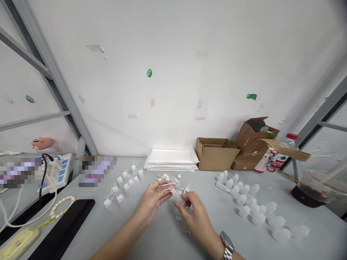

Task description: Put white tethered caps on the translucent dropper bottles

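One small clear plastic bottle point(177, 196) sits pinched between your hands above the grey table point(211, 224): left hand point(154, 198) fingers curl around its top end, right hand point(193, 213) fingertips grip its base. Loose white caps point(169, 177) lie just beyond.

Both hands, left hand point(153, 198) and right hand point(195, 213), hold a small clear bottle point(177, 196) above the grey table point(151, 238).

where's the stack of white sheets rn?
Head view: the stack of white sheets lies at the back of the table against the wall, centre, just left of the open cardboard box.
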Demonstrator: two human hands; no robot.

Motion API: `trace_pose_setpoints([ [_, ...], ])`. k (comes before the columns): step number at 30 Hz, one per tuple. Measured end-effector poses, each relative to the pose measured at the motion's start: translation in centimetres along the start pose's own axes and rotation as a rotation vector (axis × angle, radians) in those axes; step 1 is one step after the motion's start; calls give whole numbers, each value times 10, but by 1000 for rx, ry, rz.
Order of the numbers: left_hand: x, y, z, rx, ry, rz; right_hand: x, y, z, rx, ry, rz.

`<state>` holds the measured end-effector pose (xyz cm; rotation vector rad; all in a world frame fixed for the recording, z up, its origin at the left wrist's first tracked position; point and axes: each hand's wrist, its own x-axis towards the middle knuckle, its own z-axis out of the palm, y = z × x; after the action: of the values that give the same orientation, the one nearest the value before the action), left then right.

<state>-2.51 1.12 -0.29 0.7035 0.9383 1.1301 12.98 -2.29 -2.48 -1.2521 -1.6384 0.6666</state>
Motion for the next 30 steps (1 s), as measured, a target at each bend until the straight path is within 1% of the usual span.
trace_pose_setpoints([
  [3, -1, 1, 1, -15, -7, -14, -1, 2, -2, -132, -10, -113],
  [6, -1, -2, 2, -27, -9, 12, -1, 3, -2, -239, -3, -212],
  [9, -2, -6, 3, -25, -6, 41, -1, 3, -2, -313, 43, -324],
  [12, -3, -6, 6, 27, 19, 69, 0, 1, -2, -353, 105, -416],
  [16, -4, -4, 8, 52, 7, 65, 0, 1, -4, -354, 128, -454],
  [21, -3, -3, 8, 60, -15, 66, 0, 1, -7, -317, 91, -445],
  [23, -4, -2, 9, 66, -25, 67, 0, 1, -8, -326, 99, -464],
  [27, -6, 2, 12, 73, 2, 73, -1, -1, -7, -361, 145, -531],
  [30, -7, 3, 14, 73, 17, 83, -2, -3, -6, -384, 157, -566],
])
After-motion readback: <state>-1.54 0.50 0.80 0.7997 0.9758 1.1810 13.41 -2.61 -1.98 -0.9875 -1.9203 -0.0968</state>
